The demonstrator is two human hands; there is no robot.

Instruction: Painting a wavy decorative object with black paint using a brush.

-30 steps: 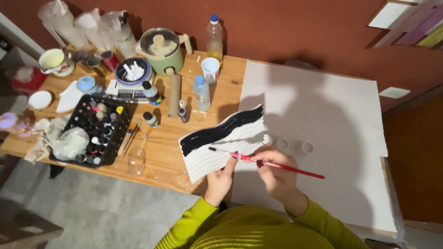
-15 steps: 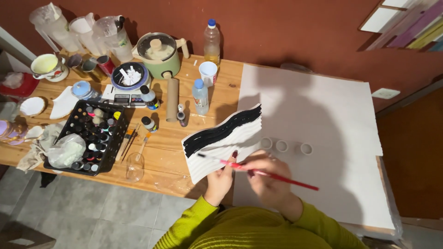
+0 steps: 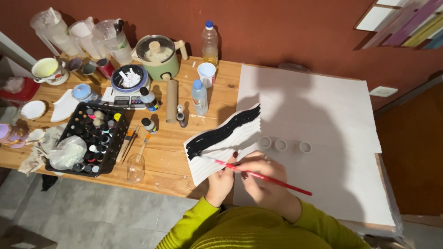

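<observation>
Black crate of paint bottles (image 3: pixel 94 138) far left on the wooden table (image 3: pixel 157 161), well apart from the work. Wavy ribbed white panel (image 3: pixel 226 140) with a black painted band at the table's front edge, long axis running lower-left to upper-right, overlapping the big white sheet (image 3: pixel 318 120). Left hand (image 3: pixel 221 177) closed on the panel's lower edge, holding it up. Right hand (image 3: pixel 260 177) just beside, pinching a red-handled brush (image 3: pixel 265 177) — bristle end up-left on the panel's white part, below the black band, handle trailing down-right.
</observation>
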